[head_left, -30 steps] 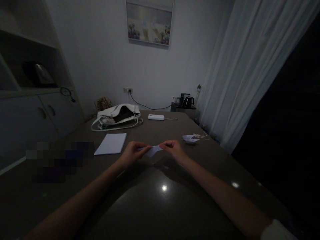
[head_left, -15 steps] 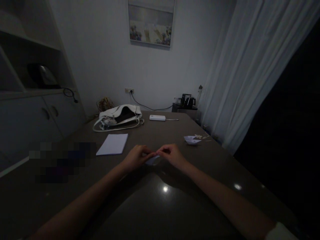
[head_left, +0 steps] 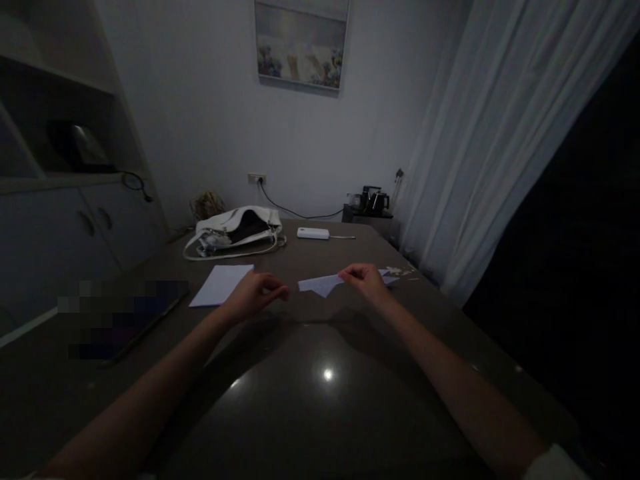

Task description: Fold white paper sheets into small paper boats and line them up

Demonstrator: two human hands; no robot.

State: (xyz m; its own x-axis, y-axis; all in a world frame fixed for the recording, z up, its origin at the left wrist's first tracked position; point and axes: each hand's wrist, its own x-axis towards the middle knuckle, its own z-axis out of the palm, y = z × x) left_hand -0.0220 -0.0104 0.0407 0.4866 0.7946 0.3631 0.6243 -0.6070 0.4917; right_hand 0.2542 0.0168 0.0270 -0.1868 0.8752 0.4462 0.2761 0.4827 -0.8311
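Observation:
My right hand [head_left: 365, 281] pinches one end of a folded white paper [head_left: 323, 285], which extends leftward above the table with a pointed flap hanging down. My left hand [head_left: 257, 293] is off the paper, a short way to its left; its thumb and fingers are slightly apart with nothing between them. Beyond that hand lies a stack of white paper sheets [head_left: 220, 285], partly covered by it. Another folded paper piece [head_left: 391, 281] rests behind my right hand, which hides part of it.
On the dark glossy table [head_left: 300, 413] stand a white handbag [head_left: 237, 233] and a white power bank [head_left: 313, 233] with a short cable. Small pale bits [head_left: 399, 271] lie at the right. A blurred-out patch [head_left: 125, 320] covers the left side. A white curtain [head_left: 460, 147] hangs at right.
My hands, close together before, are now apart. My left hand let go of the paper and moved left; my right hand moved right and up with the paper.

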